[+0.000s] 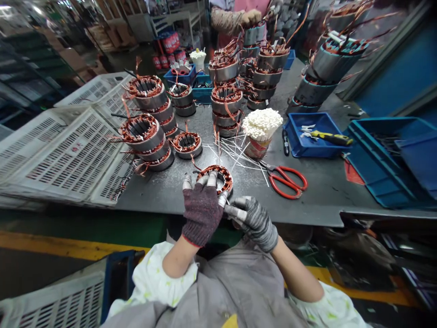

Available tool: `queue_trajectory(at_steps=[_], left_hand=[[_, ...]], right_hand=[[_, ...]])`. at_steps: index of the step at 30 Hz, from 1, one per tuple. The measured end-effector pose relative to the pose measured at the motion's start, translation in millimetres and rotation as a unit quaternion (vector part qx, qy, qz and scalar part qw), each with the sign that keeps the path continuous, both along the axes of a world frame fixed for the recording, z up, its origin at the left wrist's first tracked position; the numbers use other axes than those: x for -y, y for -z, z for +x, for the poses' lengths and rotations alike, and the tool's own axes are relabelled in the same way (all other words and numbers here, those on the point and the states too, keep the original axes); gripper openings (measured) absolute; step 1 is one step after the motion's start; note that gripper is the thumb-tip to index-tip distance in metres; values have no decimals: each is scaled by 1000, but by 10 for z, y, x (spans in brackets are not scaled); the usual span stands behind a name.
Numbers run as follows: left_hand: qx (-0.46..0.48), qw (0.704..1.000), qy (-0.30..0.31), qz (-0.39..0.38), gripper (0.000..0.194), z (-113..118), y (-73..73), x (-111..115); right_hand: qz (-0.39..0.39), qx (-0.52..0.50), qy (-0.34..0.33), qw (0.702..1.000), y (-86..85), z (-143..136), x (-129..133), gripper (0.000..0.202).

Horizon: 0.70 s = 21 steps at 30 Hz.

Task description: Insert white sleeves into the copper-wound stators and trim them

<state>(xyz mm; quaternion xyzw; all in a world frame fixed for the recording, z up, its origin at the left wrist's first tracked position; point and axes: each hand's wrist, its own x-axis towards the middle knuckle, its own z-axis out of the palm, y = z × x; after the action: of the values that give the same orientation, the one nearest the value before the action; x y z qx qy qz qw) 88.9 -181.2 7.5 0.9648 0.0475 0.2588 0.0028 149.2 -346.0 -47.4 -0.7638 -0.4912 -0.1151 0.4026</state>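
Note:
A copper-wound stator ring (pixel 226 178) lies near the table's front edge. My left hand (pixel 204 207), in a dark maroon glove with taped fingertips, grips its near left side, fingers over the windings. My right hand (pixel 254 222), in a grey striped glove, is closed at the ring's lower right, thumb and fingers pinched; what they hold is too small to name. Loose white sticks (pixel 235 152) are scattered behind the ring. A cup (pixel 256 148) packed with white-tipped sticks stands behind them, and red-handled scissors (pixel 288 182) lie to the right.
Stacked stators (pixel 146 136) stand at the left, more (pixel 227 107) behind. A blue tray (pixel 314 148) holds a yellow-black tool; a larger teal bin (pixel 385 182) sits at right. White crates (pixel 75 155) flank the table's left side. A person's hand (pixel 251 17) is across the table.

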Motion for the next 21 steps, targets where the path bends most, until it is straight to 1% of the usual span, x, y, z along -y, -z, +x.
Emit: queue_trajectory(at_steps=[3, 6, 9, 12, 15, 17, 19, 21], left_hand=[[-8, 1000, 2, 3, 48, 47, -8, 0], [12, 1000, 4, -22, 53, 73, 27, -32], [22, 999, -8, -43, 57, 69, 34, -49], [-5, 999, -4, -32, 52, 67, 2, -44], [-28, 999, 21, -41, 49, 80, 5, -51], [0, 996, 26, -80, 49, 87, 37, -69], [49, 989, 35, -133, 41, 83, 66, -90], [81, 980, 68, -170, 28, 70, 70, -106]], right_hand=[[12, -22, -9, 1000, 36, 19, -24, 26], [61, -46, -53, 996, 68, 32, -29, 30], [131, -149, -65, 978, 41, 44, -42, 27], [172, -235, -69, 954, 1, 42, -83, 17], [214, -295, -74, 928, -9, 17, -129, 10], [245, -344, -55, 905, -11, 2, -156, 8], [255, -418, -29, 871, -27, 4, -191, 12], [244, -499, -2, 832, -64, 30, -236, 22]])
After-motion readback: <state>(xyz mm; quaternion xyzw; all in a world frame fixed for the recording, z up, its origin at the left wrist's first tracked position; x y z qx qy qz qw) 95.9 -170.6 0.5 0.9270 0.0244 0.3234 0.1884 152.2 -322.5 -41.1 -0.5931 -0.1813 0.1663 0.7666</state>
